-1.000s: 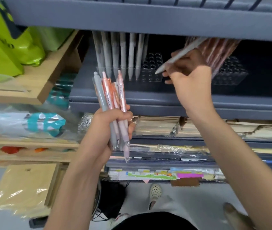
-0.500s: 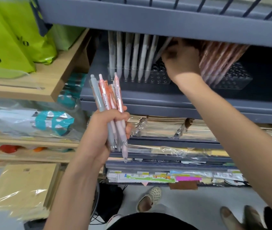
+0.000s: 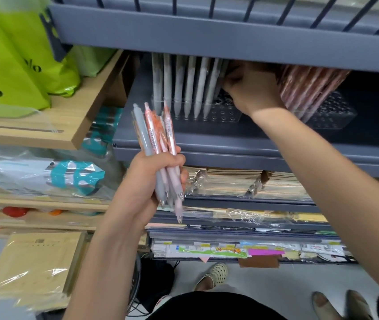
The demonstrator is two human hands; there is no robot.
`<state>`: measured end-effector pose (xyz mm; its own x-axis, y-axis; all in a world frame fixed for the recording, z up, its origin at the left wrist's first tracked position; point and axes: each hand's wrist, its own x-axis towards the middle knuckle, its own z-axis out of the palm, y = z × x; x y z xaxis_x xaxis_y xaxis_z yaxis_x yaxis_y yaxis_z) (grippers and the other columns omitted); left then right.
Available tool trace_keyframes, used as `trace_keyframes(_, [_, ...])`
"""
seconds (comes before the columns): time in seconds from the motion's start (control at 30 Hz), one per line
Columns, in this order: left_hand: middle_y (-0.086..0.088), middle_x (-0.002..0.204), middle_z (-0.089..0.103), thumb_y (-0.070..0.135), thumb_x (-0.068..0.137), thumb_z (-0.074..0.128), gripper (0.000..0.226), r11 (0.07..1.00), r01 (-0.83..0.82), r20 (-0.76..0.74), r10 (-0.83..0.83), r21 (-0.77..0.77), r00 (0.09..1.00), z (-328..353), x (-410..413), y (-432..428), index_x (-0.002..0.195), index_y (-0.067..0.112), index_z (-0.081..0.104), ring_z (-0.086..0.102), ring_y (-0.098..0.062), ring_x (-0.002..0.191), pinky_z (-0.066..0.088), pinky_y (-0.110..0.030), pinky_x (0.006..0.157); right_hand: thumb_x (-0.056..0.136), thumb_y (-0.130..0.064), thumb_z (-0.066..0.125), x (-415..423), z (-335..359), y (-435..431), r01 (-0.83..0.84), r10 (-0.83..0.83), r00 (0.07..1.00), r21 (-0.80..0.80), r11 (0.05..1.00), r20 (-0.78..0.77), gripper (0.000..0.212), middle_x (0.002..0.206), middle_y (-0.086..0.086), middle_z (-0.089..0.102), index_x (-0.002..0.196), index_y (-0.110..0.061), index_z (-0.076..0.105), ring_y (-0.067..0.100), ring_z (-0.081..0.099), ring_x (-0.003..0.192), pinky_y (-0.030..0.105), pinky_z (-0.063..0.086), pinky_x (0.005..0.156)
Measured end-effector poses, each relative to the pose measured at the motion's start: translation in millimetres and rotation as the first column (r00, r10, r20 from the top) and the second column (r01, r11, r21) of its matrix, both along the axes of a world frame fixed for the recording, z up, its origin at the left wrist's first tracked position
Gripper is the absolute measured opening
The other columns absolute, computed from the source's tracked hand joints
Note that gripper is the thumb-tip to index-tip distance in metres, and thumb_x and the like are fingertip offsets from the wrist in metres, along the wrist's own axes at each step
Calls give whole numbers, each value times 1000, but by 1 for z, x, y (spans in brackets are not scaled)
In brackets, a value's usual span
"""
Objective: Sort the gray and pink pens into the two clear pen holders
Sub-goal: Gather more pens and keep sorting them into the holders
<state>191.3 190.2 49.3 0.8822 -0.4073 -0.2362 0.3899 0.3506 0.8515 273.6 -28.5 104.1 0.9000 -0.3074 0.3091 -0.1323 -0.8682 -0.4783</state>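
On the grey shelf stand two clear pen holders. The left holder (image 3: 226, 113) has several gray pens (image 3: 190, 88) upright in it. The right holder (image 3: 331, 116) has several pink pens (image 3: 304, 88) leaning to the right. My right hand (image 3: 253, 91) reaches in between them, its fingers curled at the rightmost gray pen (image 3: 219, 72) in the left holder. Lower down, in front of the shelf, my left hand (image 3: 151, 181) grips a bundle of pens (image 3: 158, 135), one gray and a few pink, with their tips pointing down.
The upper shelf's grey edge (image 3: 207, 35) hangs low over the pen tops. Green bags (image 3: 10, 72) sit on a wooden shelf (image 3: 68, 125) at the left. Wrapped notebooks (image 3: 253, 183) fill the shelves below. Shoes show on the floor.
My right hand has carried a gray pen from in front of the shelf into the gap between the holders and stood it at the left holder. The left hand's bundle has stayed put.
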Motion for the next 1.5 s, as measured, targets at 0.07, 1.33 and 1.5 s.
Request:
trace_keyframes(0.07, [-8, 67, 52, 8, 67, 64, 32, 1000, 20, 9, -20, -1, 1000, 0, -1, -3, 98, 5, 55, 53, -20, 53, 47, -26, 48, 94, -24, 55, -4, 0, -2, 1, -2, 1000, 69, 998, 7, 24, 111, 5, 71, 104, -9, 71, 21, 61, 108, 22, 40, 86])
trace_keyframes(1.33, [-2, 64, 56, 0, 88, 45, 11, 957, -269, -98, 259, -112, 961, 1, -50, -121, 86, 10, 50, 48, -16, 49, 45, -23, 48, 89, -1, 49, -156, 4, -154, -251, -308, 757, 691, 678, 577, 19, 91, 9, 68, 96, -15, 60, 26, 71, 84, 39, 59, 79])
trace_keyframes(1.5, [-6, 69, 64, 5, 78, 52, 18, 962, -252, -18, 252, -101, 968, 3, -56, -143, 95, 10, 49, 52, -18, 49, 47, -26, 48, 92, -1, 52, -137, 1, -178, -287, -267, 725, 630, 722, 635, 19, 93, 0, 70, 104, -14, 59, 20, 69, 90, 45, 57, 87])
